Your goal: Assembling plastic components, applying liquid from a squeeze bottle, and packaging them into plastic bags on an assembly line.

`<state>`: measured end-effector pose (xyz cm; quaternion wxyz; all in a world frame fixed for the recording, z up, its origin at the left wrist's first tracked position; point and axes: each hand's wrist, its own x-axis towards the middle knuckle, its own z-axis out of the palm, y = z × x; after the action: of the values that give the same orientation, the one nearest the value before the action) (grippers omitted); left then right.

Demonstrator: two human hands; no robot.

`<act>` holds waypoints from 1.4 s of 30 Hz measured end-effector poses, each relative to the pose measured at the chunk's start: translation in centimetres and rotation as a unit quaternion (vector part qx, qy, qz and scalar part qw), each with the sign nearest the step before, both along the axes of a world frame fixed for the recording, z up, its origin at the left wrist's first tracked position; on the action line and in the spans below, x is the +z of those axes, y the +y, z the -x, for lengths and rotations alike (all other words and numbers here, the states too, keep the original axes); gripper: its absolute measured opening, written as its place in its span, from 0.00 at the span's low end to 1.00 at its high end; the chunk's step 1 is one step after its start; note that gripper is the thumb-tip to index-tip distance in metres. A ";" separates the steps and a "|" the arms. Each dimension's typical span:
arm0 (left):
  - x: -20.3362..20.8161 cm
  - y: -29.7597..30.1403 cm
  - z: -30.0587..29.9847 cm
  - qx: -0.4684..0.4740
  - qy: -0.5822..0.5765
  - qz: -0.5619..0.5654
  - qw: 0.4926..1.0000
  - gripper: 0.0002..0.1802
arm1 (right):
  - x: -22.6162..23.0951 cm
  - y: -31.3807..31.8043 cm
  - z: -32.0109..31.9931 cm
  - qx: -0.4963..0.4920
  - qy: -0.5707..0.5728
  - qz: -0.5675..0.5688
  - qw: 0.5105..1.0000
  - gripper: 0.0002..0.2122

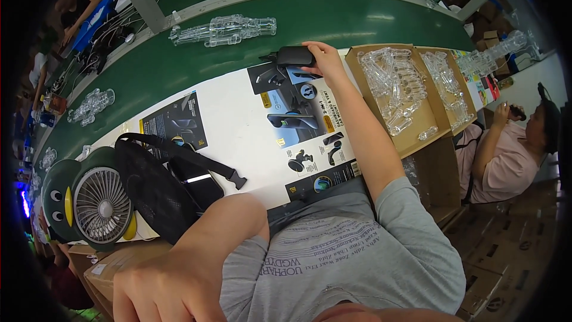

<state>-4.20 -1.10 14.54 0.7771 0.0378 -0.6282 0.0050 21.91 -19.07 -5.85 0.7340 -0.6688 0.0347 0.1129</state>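
Right hand (328,61): extended away from the torso; thumb and fingers grasp the right end of 1 dark item.
Black block-shaped item (295,56): at the right hand's fingertips, directly left of its palm; whether it touches the surface beneath cannot be told.
Grip: 1 end only, presumably so that the remaining length stays exposed and easy to turn.
Left hand (170,286): close to the camera, well apart from the item; its fingertips leave the frame, so whether it is clenched or relaxed cannot be told.
Printed sheet (226,101): on the wearer's side of the right hand, probably laid as a protective cover.
Cardboard tray (424,118): just right of the right hand, in 2 bays, heaped with clear plastic pieces (390,80); likely placed there for a short reach.
Green surface (333,18): beyond the right hand, bearing a clear plastic bundle (229,30) to that hand's left.
Bird-shaped fan (102,206): beyond the left hand, beside a black bag (149,188); presumably set for cooling.
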 end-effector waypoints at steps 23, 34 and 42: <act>-0.2 0.3 0.3 0.022 0.001 0.008 1.000 0.12 | 4.8 2.7 1.8 0.131 -0.543 0.500 0.662 0.19; -0.1 0.7 0.4 0.020 -0.001 0.004 1.000 0.11 | 5.1 2.6 1.5 0.195 -0.614 0.512 0.569 0.20; -0.1 1.0 0.3 0.003 -0.007 -0.009 1.000 0.11 | 3.8 1.0 1.7 0.256 -0.640 0.485 0.538 0.11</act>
<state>-4.54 -0.09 14.43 0.7726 0.0464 -0.6332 0.0017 20.19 -18.04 -2.04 0.0636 -0.7967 -0.5679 -0.1966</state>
